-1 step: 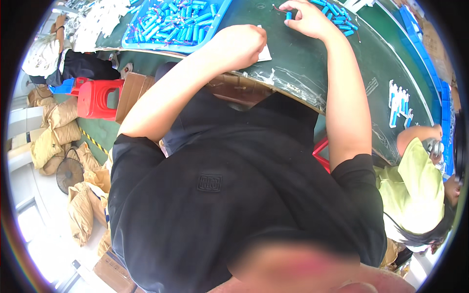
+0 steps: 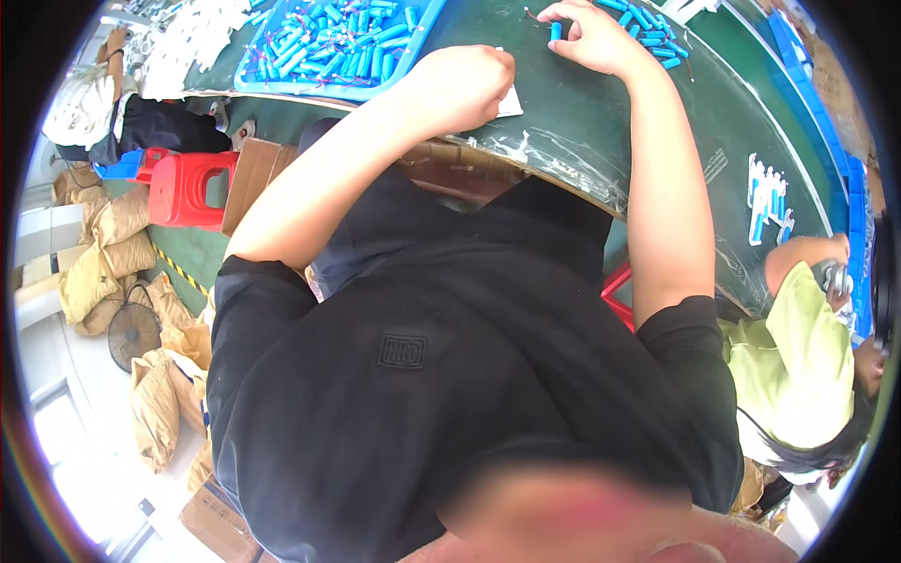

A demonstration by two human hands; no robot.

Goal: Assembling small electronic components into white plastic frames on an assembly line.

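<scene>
Pointing near to far along its long axis, a blue cylinder (image 2: 556, 32) sits above the far part of the green desk (image 2: 563, 113), pinched between the thumb and fingers of the right hand (image 2: 560, 26). A thin red wire (image 2: 531, 15) shows at its far end; the fingers partly cover that end, so how the wire joins it is hard to make out. Left of it, the left hand (image 2: 469, 89) is curled closed, and whether it grips something cannot be told. A white piece (image 2: 510, 103) pokes out beside it, mostly hidden. Right of the right hand lie loose blue cylinders (image 2: 649, 35), cut off at the upper edge. Farther left, a blue tray (image 2: 305, 91) full of wired cylinders (image 2: 328, 42) is likewise cut off.
</scene>
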